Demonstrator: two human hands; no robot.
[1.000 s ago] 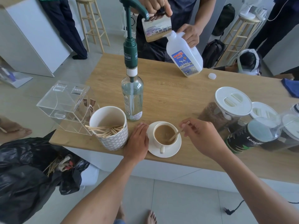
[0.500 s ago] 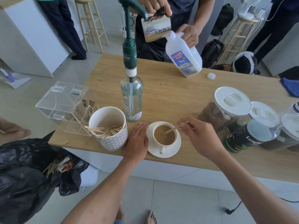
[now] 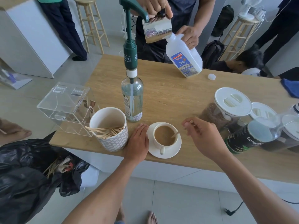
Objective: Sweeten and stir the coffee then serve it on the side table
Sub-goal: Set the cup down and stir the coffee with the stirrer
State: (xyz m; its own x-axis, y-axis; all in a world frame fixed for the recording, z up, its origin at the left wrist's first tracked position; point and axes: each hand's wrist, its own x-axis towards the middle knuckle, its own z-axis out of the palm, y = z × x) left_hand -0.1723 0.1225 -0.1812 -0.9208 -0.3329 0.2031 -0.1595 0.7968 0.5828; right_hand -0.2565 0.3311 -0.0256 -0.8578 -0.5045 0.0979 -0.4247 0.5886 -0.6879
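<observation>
Coffee cup (image 3: 165, 136) mid-stir: right hand (image 3: 204, 136) fingers pinch the stirrer (image 3: 174, 135), left hand (image 3: 137, 143) flat, open beside saucer (image 3: 174, 149); serving remains

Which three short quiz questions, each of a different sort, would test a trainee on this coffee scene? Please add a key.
1. True or false: the stir stick has its tip in the coffee cup.
2. The left hand rests beside: A) the saucer B) the milk jug C) the green can
3. Fill in: the syrup bottle has a green ____ on top.

Key: 1 true; 2 A; 3 pump. The right hand grips the stick's upper end.
</observation>
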